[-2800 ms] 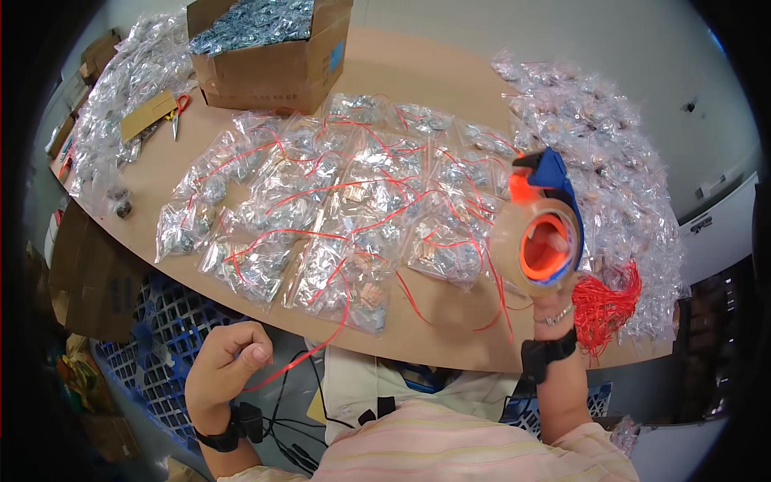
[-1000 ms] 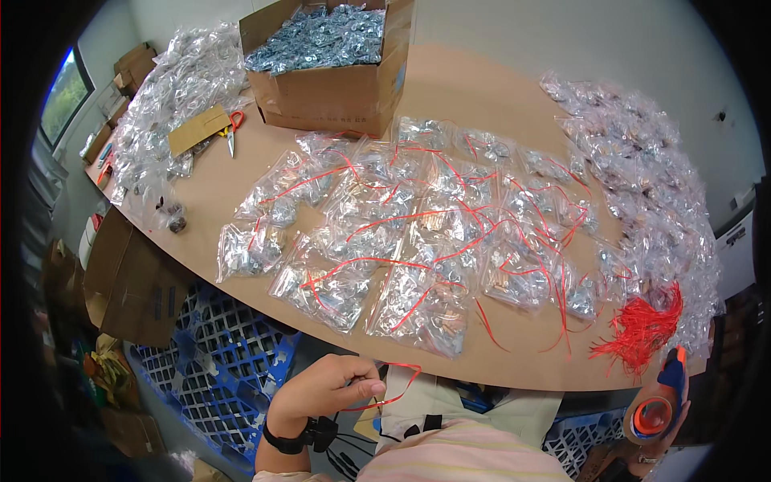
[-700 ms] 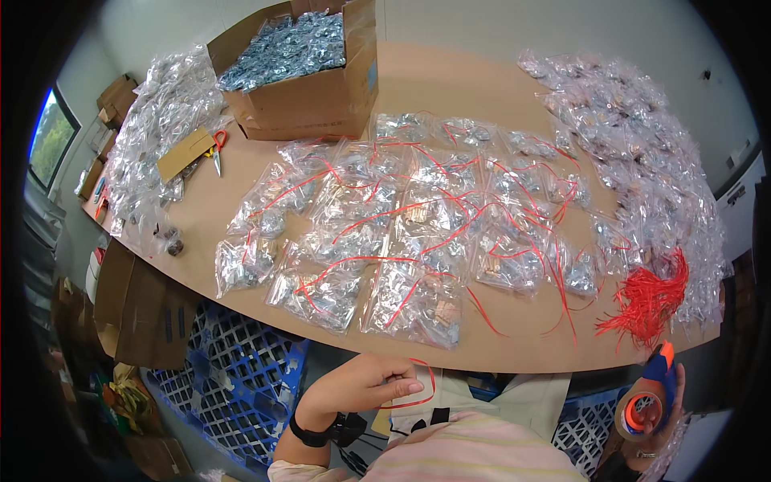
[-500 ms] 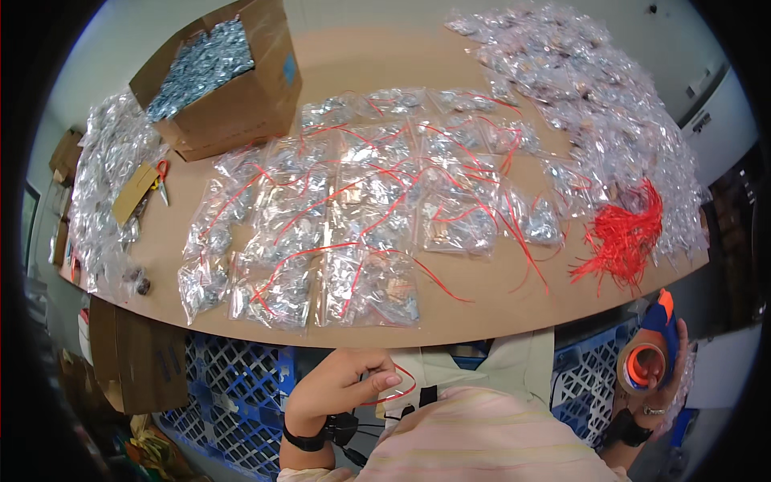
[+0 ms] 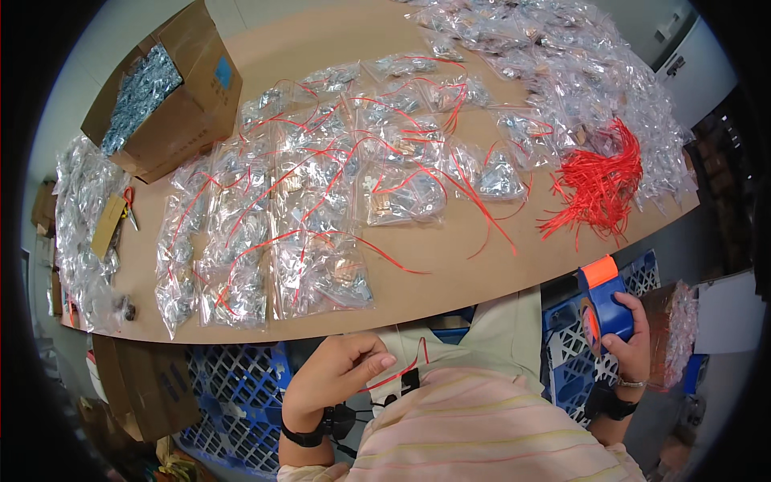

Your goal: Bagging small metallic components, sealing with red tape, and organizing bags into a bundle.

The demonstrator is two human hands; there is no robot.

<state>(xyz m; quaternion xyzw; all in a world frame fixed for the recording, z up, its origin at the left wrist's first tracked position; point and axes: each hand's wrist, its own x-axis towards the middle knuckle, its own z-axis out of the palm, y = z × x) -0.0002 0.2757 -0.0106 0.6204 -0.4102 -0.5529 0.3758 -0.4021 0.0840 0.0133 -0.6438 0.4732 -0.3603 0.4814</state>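
My left hand (image 5: 341,373) is closed in a pinch over my lap, below the table's front edge. From it hangs a thin red ribbon (image 5: 401,371), its free end bent upward. To the right, my right hand (image 5: 633,345) grips a blue tape dispenser (image 5: 614,309) with bright orange tape, held off the table in front of its right part. On the table lie rows of clear plastic bags (image 5: 321,277) filled with small metal and wooden-looking parts. Red ribbons lie across many of them. A tangled heap of red ribbons (image 5: 598,185) rests right of the rows.
An open cardboard box (image 5: 197,100) of small shiny packets stands at the back left. Beside it are scissors (image 5: 129,207), a yellowish card (image 5: 108,225) and piled clear bags (image 5: 76,241). More filled bags (image 5: 554,64) heap up at the right. Blue pallets (image 5: 237,402) show below the table.
My right hand has swung the tape dispenser up and left, turning it so its orange tape faces the table. My left hand still pinches the ribbon. The view has shifted right.
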